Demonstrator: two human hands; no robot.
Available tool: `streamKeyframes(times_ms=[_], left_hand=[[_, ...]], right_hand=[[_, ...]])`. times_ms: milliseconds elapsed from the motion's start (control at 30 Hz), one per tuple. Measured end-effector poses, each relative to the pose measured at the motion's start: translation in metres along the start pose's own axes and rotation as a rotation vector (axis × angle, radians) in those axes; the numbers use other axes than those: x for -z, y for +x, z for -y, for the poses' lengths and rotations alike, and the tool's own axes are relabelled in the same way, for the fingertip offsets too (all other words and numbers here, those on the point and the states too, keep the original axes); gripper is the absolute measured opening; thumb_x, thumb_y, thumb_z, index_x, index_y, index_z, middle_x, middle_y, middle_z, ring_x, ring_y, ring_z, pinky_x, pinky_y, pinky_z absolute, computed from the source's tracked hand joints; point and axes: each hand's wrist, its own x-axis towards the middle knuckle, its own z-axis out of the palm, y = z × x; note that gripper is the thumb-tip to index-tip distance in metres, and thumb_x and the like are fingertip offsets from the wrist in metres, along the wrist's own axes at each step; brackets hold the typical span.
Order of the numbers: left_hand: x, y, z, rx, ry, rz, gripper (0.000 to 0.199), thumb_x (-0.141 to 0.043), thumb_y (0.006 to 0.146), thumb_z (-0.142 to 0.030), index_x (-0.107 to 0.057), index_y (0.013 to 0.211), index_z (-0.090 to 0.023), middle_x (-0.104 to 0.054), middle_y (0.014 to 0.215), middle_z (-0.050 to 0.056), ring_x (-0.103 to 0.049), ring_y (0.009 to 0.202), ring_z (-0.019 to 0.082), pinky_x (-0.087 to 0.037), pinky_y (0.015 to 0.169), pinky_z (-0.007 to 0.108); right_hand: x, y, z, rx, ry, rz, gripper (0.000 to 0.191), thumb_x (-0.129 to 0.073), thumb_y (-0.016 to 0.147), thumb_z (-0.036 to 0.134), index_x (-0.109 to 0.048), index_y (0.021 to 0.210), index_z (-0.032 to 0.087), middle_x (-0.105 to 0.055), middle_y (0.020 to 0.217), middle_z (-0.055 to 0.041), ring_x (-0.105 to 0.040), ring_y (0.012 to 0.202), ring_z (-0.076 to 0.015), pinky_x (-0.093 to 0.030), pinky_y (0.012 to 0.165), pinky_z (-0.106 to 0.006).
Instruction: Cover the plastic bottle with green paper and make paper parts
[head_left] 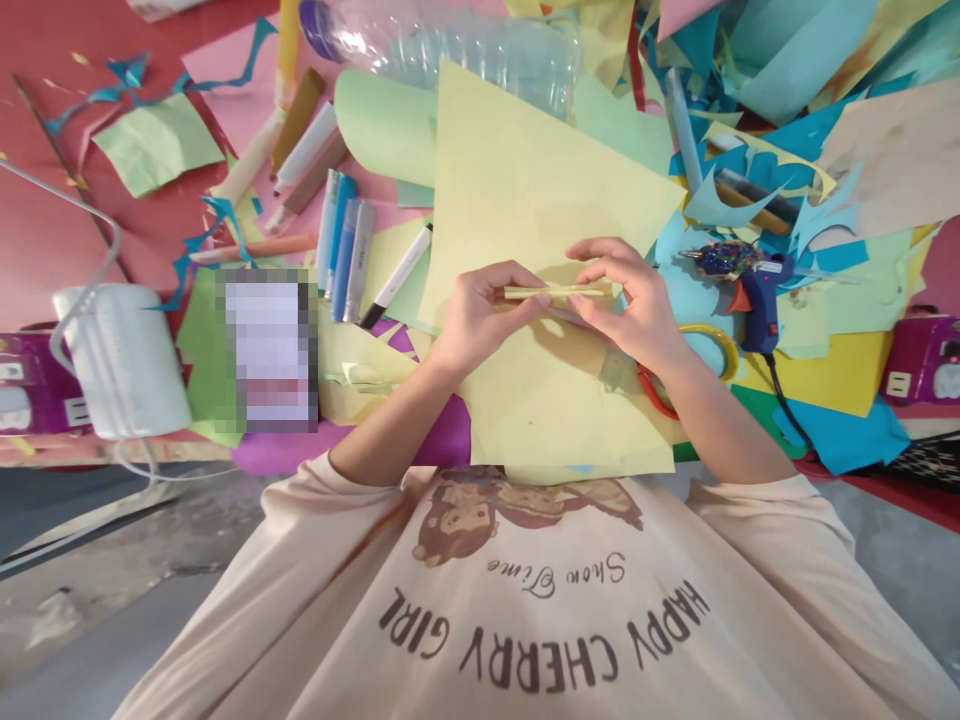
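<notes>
Between my two hands is a narrow strip of folded or rolled yellow paper (559,292), held level. My left hand (491,315) pinches its left end between thumb and fingers. On its right part, my right hand (626,300) grips with thumb and forefinger, the other fingers raised and curled. Both hands are just above a large pale yellow paper sheet (510,200), and their shadow falls on it. Beside my right wrist lie scissors (709,340) with yellow and red handles, partly hidden by the forearm.
A blue glue gun (761,300) with a cord lies at the right. Several markers (349,250) and a phone (270,350) with a blurred screen are at the left, near a white cylinder (124,360). A plastic bottle (450,45) lies behind, with paper scraps (795,190) around.
</notes>
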Motion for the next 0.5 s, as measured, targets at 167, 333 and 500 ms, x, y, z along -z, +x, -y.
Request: streamKeyframes(times_ms=[167, 333, 500], left_hand=[[-0.0014, -0.0011, -0.0012, 0.013, 0.075, 0.018, 0.018, -0.071, 0.076, -0.034, -0.068, 0.077, -0.017, -0.069, 0.075, 0.002, -0.064, 0.069, 0.011, -0.05, 0.063, 0.023], [-0.0006, 0.0007, 0.002, -0.079, 0.04, 0.035, 0.031, -0.074, 0.074, -0.04, -0.061, 0.095, -0.021, -0.07, 0.09, 0.002, -0.07, 0.086, 0.014, -0.057, 0.074, 0.026], [0.0017, -0.0006, 0.0054, -0.157, 0.053, 0.058, 0.049, -0.072, 0.077, -0.037, -0.049, 0.12, -0.027, -0.069, 0.089, -0.001, -0.071, 0.089, 0.015, -0.058, 0.083, 0.03]], right_hand=[[-0.0009, 0.0001, -0.0064, 0.066, -0.01, 0.005, 0.011, -0.064, 0.084, 0.037, -0.061, 0.083, 0.026, -0.065, 0.116, -0.003, -0.062, 0.112, -0.0218, -0.049, 0.099, -0.045], [-0.0011, -0.0001, -0.0073, 0.089, -0.024, 0.0, 0.011, -0.063, 0.086, 0.036, -0.061, 0.082, 0.026, -0.065, 0.116, -0.0028, -0.062, 0.113, -0.022, -0.05, 0.1, -0.045], [-0.0011, -0.0009, -0.0072, 0.095, -0.036, -0.007, 0.009, -0.064, 0.085, 0.033, -0.061, 0.082, 0.026, -0.066, 0.116, -0.0027, -0.063, 0.112, -0.0219, -0.051, 0.098, -0.045]])
